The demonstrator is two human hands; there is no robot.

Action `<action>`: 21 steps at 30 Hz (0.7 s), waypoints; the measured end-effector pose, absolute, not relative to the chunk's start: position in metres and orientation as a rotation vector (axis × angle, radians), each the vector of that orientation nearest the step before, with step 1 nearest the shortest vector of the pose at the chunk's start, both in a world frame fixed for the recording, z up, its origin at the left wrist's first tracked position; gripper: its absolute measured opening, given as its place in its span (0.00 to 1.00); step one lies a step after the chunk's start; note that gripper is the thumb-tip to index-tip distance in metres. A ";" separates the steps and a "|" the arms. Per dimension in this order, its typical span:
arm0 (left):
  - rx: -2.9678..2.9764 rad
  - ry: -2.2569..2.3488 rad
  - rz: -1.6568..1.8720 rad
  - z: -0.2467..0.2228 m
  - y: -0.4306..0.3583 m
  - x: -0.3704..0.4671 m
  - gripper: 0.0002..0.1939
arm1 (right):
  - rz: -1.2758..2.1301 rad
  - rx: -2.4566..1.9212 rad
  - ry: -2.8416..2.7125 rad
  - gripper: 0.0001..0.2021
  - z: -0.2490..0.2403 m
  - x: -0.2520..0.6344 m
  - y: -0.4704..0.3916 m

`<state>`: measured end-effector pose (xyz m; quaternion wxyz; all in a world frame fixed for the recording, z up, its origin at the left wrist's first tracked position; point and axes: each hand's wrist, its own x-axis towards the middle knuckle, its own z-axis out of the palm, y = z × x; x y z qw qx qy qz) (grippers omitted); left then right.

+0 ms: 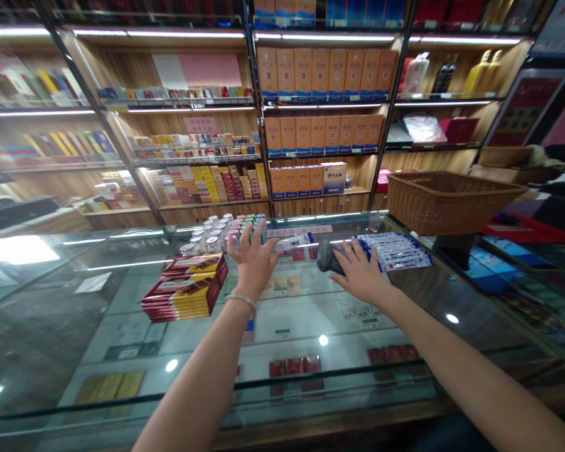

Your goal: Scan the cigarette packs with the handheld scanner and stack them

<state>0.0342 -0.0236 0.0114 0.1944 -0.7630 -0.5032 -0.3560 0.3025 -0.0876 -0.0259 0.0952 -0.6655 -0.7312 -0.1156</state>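
My left hand, a beaded bracelet at its wrist, is raised over the glass counter with fingers spread. Behind it stand several small capped containers, partly covered by the fingers. A single blue-and-white packet lies just right of its fingertips; whether they touch is unclear. Stacks of red-and-yellow chocolate packs are to its left. My right hand reaches flat, fingers stretched, over a dark grey rounded object whose kind I cannot make out. Beside these fingers lies a row of blue-and-white packets.
A wicker basket stands on the counter at right. The glass counter holds boxed goods beneath its top. A white paper shows at left. Beyond the counter, wall shelves carry orange boxes, bottles and small packs.
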 end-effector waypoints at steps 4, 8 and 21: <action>-2.147 -1.407 -0.987 0.012 -0.025 0.035 0.12 | -0.312 -1.999 -2.162 0.37 -0.029 0.302 -0.090; -2.169 -1.383 -0.957 0.015 -0.028 0.037 0.12 | -0.414 -1.923 -2.097 0.39 -0.018 0.304 -0.086; -2.274 -1.223 -0.926 0.025 -0.038 0.043 0.11 | -0.711 -1.406 -2.140 0.17 0.024 0.283 -0.065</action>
